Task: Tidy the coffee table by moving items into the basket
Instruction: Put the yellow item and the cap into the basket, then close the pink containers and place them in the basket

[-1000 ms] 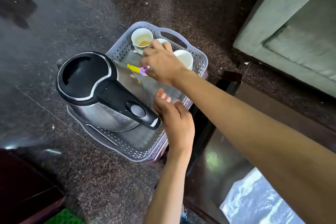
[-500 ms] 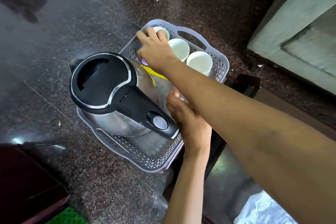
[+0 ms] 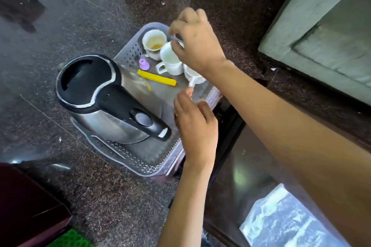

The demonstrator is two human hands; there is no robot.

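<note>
We record a steel kettle (image 3: 104, 110) standing upright in the near-left part of the grey basket (image 3: 140, 163), which sits on the speckled floor (image 3: 60, 26). To its right, a purple cap (image 3: 144, 64) and a yellow clip (image 3: 156, 80) lie on the basket bottom. Beyond them stands a stained cup (image 3: 154, 41), then a tilted cup (image 3: 167, 56) nested in a lower cup (image 3: 174, 68). The left hand (image 3: 195, 124) is loosely open, forefinger at the handle of a fourth cup (image 3: 193, 77). The right hand (image 3: 197, 42) curls its fingers over the tilted cup's rim. The coffee table (image 3: 241, 166) stands just beside the basket's right side.
</note>
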